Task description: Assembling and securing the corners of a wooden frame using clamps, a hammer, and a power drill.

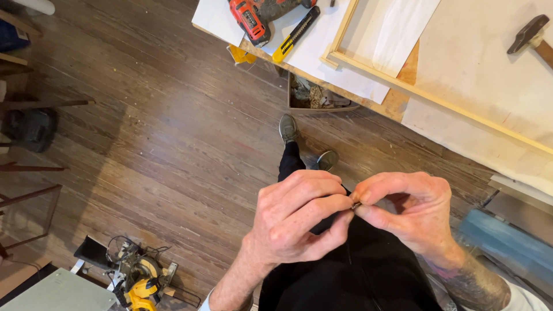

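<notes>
My left hand [296, 216] and my right hand [409, 210] meet in front of my body, fingertips pinched together on a tiny metal piece [355, 203] that barely shows between them. Both hands grip it; I cannot tell what it is. Below them are my black trousers [357, 265] and my grey shoes [288, 128] on the dark wooden floor.
A workbench [397, 106] at upper right carries a wooden frame [438, 98], white sheets, a red drill [249, 18], a yellow utility knife [296, 33] and a hammer [530, 33]. A box of scraps [317, 95] sits beneath. A yellow mitre saw [138, 279] stands on the floor at lower left.
</notes>
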